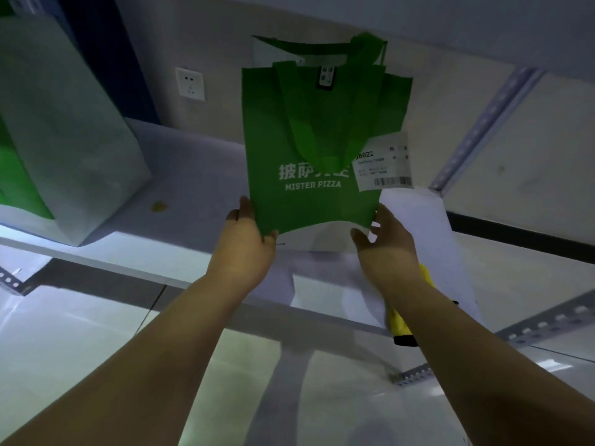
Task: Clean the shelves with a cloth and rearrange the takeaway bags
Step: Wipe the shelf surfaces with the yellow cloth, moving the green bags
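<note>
A green "MISTER PIZZA" takeaway bag [315,130] stands upright at the middle of the white shelf [193,175], with a white receipt label [383,162] stuck on its right side. My left hand [248,239] grips the bag's lower left corner, thumb in front. My right hand [383,243] holds the lower right corner, fingers behind it. A yellow cloth [402,320] lies on the shelf's front edge under my right forearm, mostly hidden.
A large white paper bag [67,123] stands at the shelf's left, with green bags [16,175] beside it. A brown stain [159,206] marks the shelf between the bags. A wall socket [190,83] sits behind. Perforated metal uprights [483,123] frame the right side.
</note>
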### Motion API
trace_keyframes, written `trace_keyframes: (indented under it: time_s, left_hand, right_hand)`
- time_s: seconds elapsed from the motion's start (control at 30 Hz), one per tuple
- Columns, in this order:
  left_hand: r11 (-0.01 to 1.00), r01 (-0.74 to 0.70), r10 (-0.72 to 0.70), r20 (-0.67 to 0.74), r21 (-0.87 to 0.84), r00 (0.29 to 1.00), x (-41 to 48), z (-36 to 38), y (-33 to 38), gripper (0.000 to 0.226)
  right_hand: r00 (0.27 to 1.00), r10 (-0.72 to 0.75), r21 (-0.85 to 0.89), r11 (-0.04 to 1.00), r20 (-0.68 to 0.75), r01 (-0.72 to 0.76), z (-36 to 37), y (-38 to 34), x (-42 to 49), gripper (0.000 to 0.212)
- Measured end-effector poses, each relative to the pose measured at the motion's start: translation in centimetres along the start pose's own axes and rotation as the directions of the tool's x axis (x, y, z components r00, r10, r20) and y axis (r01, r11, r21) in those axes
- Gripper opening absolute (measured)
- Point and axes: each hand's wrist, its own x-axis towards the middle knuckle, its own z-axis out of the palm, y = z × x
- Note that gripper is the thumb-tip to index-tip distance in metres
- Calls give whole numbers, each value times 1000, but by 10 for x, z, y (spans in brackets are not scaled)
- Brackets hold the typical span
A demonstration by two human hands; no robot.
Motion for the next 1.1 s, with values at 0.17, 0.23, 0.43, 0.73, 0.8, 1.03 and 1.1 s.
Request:
trace_keyframes:
  time_s: [0.17,0.23,0.43,0.73,0.8,1.03,1.1]
  left_hand:
    - [995,28,-28,3,101,1000,-16,4,8,56]
    - [981,34,-30,-25,192,999,-23,3,8,58]
    - [922,-33,17,44,386,999,-41,4,0,56]
    - [867,-143,61,183,478,981,-71,7,-1,50]
    - [857,-147,50,205,493,978,-79,5,1,48]
    - [844,-93,-17,200,527,980,-108,-24,-6,46]
    - [845,-60,-40,174,532,984,-118,-38,-10,45]
  right_hand:
    - [999,25,-136,991,28,-21,-14,12,-7,61]
    - [1000,16,-246,969,24,-9,-20,24,-14,62]
    - [925,317,-530,832,210,-165,-30,75,-28,78]
    - [967,218,-580,808,135,-101,-22,95,-44,51]
    - [973,193,-583,808,125,-86,-21,94,-53,48]
    - [964,95,-493,869,246,40,-20,77,-83,45]
    - [949,63,-417,906,307,75,-15,62,-88,47]
